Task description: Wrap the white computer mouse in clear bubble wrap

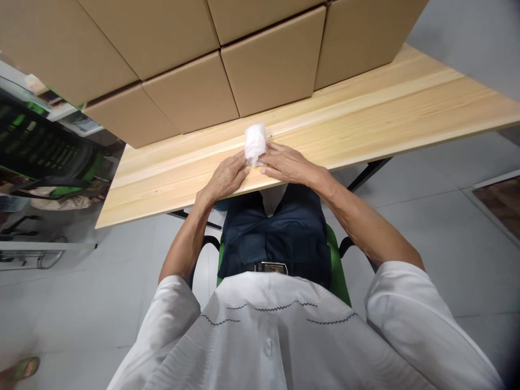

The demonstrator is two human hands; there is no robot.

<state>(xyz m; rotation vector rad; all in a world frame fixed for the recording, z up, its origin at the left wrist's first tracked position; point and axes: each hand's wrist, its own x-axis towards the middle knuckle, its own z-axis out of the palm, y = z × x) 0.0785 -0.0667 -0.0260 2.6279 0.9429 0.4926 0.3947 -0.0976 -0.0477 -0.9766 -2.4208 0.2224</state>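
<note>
A small white wrapped bundle [255, 142] lies on the light wooden table [365, 122], close to its near edge. My left hand [228, 174] rests flat on the wood at the bundle's left side, fingertips beside it. From the right, my right hand [287, 162] lies with its fingers spread and their tips touching the bundle's lower right side. Clear film shows at the bundle's lower end, between the two hands. Neither hand is wrapped around it.
Stacked cardboard boxes [272, 67] line the table's far side. A dark mesh chair [44, 141] and shelves stand at the left. Below the near edge are my lap and the green chair [337, 265] under me. A sandalled foot [26, 368] shows at the lower left.
</note>
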